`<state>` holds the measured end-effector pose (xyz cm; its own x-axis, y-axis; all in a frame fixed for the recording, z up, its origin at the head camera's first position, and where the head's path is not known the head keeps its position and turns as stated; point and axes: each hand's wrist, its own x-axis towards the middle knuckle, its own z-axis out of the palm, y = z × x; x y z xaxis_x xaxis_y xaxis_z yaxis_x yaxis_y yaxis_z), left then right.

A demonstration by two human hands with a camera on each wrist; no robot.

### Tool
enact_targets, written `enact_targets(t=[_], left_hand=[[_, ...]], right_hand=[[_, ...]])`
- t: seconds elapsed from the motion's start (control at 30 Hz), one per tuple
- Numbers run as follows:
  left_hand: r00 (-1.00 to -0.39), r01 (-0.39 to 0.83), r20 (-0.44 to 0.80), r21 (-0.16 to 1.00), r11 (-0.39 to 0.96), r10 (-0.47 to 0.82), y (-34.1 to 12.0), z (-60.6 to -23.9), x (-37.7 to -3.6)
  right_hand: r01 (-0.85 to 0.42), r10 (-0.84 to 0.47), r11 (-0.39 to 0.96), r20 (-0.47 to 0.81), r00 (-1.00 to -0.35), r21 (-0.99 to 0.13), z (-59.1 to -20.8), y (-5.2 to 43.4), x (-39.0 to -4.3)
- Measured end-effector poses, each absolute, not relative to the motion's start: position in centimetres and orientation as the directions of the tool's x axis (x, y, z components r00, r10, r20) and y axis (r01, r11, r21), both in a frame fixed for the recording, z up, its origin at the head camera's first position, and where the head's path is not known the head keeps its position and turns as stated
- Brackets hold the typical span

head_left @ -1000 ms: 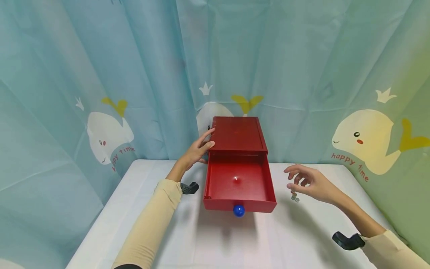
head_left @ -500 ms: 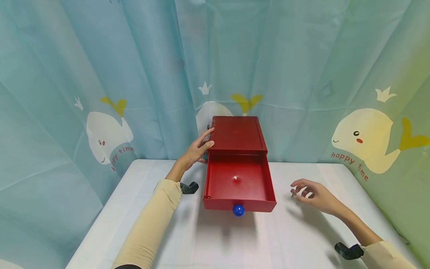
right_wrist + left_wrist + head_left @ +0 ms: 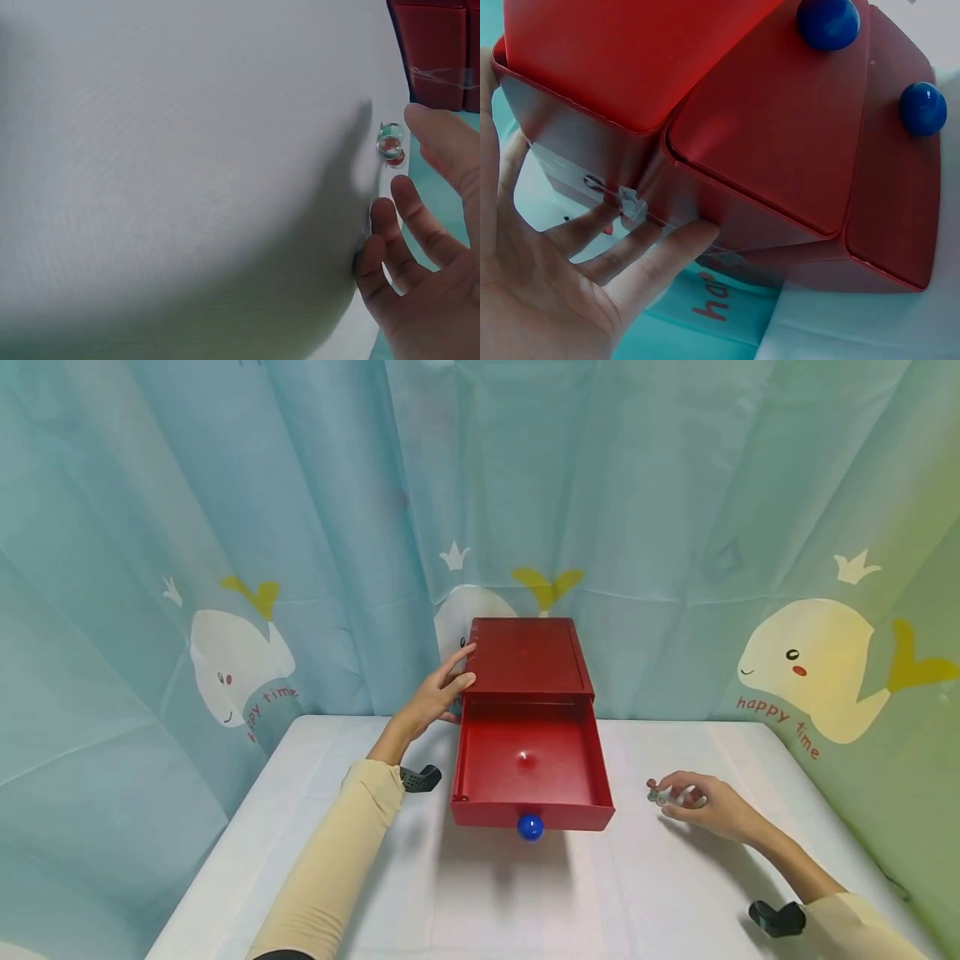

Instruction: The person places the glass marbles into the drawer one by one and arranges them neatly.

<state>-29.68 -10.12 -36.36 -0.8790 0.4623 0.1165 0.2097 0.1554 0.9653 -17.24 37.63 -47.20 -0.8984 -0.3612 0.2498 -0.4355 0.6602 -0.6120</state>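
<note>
A red drawer cabinet (image 3: 532, 656) with blue ball knobs stands at the middle, its top drawer (image 3: 525, 814) pulled out. My left hand (image 3: 431, 697) rests its spread fingers against the cabinet's left side near the top; in the left wrist view several fingertips (image 3: 705, 234) touch the red side wall. On the white table to the right lies a small cluster of clear glass marbles (image 3: 656, 793) with coloured bits inside. Close beside them is my right hand (image 3: 708, 807), fingers loosely bent. In the right wrist view a gap separates thumb and fingers from the marbles (image 3: 390, 142).
Two shut lower drawers (image 3: 765, 120) sit beneath the open one. The white table (image 3: 637, 893) reaches back to a blue-green curtain (image 3: 660, 485) printed with whales. A dark wrist-worn device (image 3: 777, 918) is on the right wrist.
My right hand has come down and slightly right, from above the marbles to beside them. My left hand and the drawer have stayed in place.
</note>
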Motion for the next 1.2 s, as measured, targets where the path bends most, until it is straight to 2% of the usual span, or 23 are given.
enact_targets(t=[0.73,1.2], left_hand=[[-0.878,0.220,0.122,0.961,0.166,0.463,-10.14,-36.48,-29.93],[-0.879,0.225,0.129,0.961,0.161,0.459,-10.16,-36.60,-29.91]], right_hand=[[-0.334,-0.284,0.738,0.179,-0.942,-0.586,-48.05,37.41,-17.69],[-0.336,-0.287,0.750,0.177,-0.941,-0.570,-48.26,37.49,-17.89]])
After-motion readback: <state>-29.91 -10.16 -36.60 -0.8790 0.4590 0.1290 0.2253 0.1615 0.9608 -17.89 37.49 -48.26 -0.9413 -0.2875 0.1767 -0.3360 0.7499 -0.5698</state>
